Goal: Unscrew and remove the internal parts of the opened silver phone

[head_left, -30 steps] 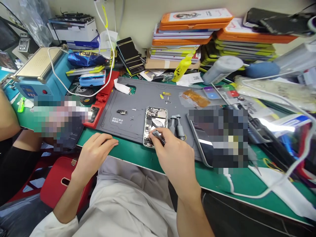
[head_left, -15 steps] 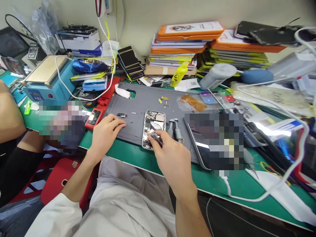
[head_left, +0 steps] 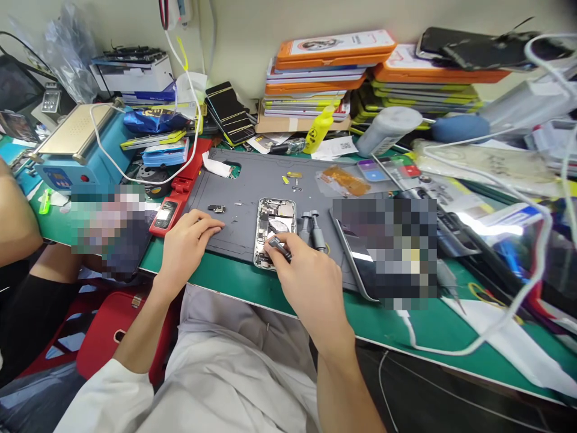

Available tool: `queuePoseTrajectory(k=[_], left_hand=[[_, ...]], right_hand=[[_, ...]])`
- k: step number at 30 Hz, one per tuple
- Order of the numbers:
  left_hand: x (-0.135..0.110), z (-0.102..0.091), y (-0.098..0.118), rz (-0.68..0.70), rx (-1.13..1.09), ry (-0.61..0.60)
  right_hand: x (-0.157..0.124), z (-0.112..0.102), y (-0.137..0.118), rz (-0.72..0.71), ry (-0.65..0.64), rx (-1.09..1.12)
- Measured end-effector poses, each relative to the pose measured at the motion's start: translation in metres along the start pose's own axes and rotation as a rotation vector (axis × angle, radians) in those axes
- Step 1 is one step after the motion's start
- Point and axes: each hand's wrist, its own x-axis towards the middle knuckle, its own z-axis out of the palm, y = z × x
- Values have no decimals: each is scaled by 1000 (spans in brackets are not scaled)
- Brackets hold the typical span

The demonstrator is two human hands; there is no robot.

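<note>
An opened smartphone with its inner boards bare lies on the grey work mat. Over its lower right part, my right hand grips a short dark grey screwdriver between thumb and fingers; its tip is hidden. Just right of the phone are two more grey screwdrivers, side by side. My left hand rests at the mat's left front, fingers extended and slightly bent, holding nothing. A small black phone part lies beyond its fingertips, with tiny loose pieces nearby.
A large phone or tablet, partly blurred, lies at the right with a white cable. At left are a red device and a blue heating machine. Stacked orange boxes stand behind. Another person's arm shows far left.
The camera view has turned slightly, so everything sits a bit further left and higher. Both hands keep about the same places; the screwdriver stays in my right hand over the phone.
</note>
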Motion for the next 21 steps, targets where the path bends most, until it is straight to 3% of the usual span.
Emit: queuePoseTrajectory(k=[14,21], left_hand=[[-3,1,-1,-7,-9,21],[-5,2,-2,2,5,63]], right_hand=[[2,2,1,4,1,51],[-4,0,17,-34,87,512]])
